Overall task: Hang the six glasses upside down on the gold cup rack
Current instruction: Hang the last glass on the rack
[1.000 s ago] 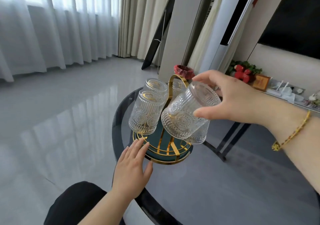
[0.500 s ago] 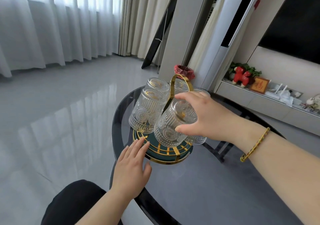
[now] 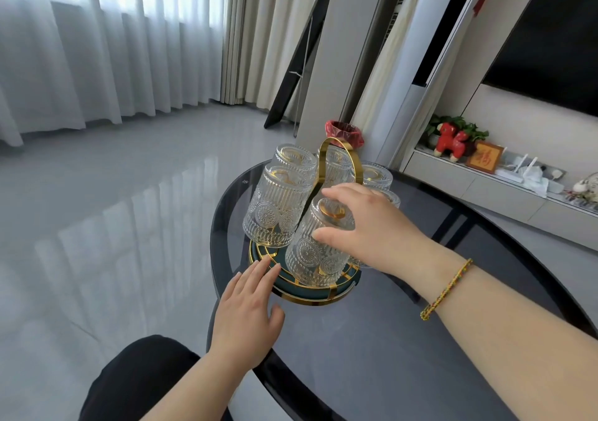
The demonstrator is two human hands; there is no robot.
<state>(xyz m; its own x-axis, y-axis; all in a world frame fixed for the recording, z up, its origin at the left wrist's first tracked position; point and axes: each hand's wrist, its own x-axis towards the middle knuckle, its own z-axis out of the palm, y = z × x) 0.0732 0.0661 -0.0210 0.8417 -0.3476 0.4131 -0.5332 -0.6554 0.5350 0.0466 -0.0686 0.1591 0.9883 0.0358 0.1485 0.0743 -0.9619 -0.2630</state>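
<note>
Steadying the gold cup rack (image 3: 336, 294) near the dark glass tabletop's (image 3: 388, 339) left edge, left hand (image 3: 249, 317) lies flat, fingers spread, empty; right hand (image 3: 372, 226) fingers clasp the ribbed clear glass (image 3: 310, 252), seating it upside down.

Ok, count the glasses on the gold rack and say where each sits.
6. Front glass under the right hand; front-left glass; back-left glass; rear glass behind the handle; back-right glass; right glass, mostly hidden by the hand.

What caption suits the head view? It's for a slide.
Right hand sets an upturned glass on the gold cup rack; left hand steadies its base.
</note>
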